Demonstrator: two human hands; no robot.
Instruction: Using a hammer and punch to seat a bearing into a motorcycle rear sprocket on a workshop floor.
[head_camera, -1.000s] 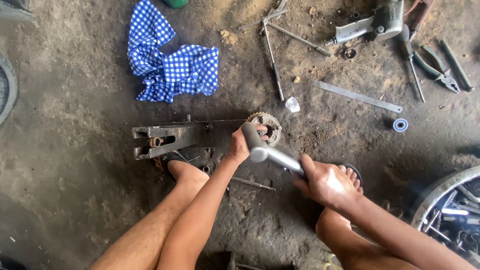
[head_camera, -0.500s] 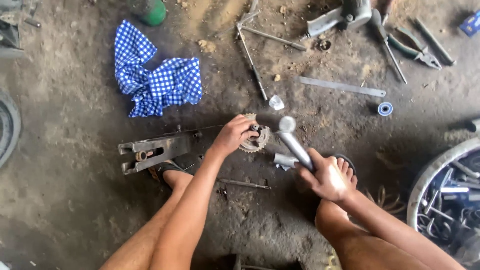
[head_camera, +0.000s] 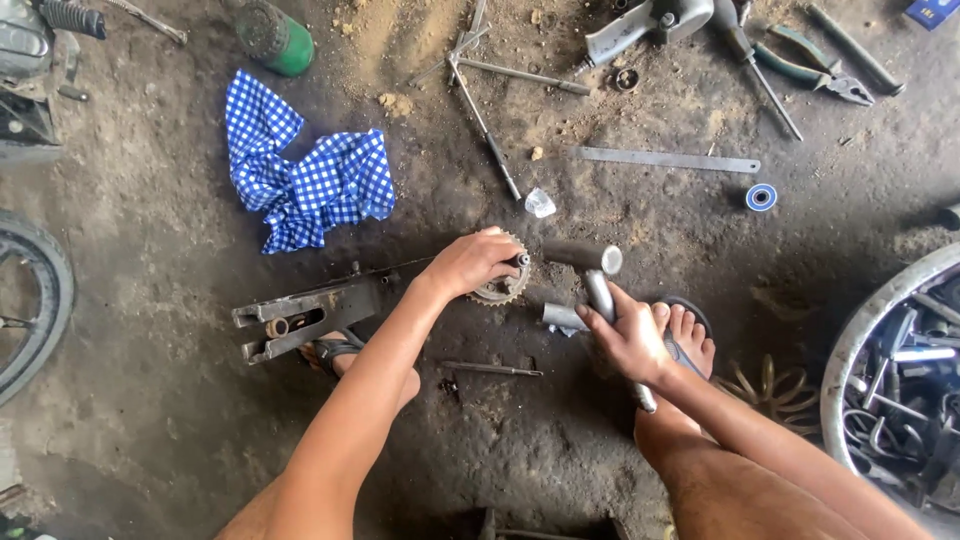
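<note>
Hands work low: left hand clamps the sprocket, right hand grips the hammer handle.

Bare dirt floor — dusty, daylit, grey-brown

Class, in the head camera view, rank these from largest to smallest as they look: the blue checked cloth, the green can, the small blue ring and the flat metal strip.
1. Blue checked cloth.
2. Flat metal strip by length; it is thin, so against the green can its rank is unsure.
3. Green can, partly cut off by the frame edge.
4. Small blue ring.
</note>
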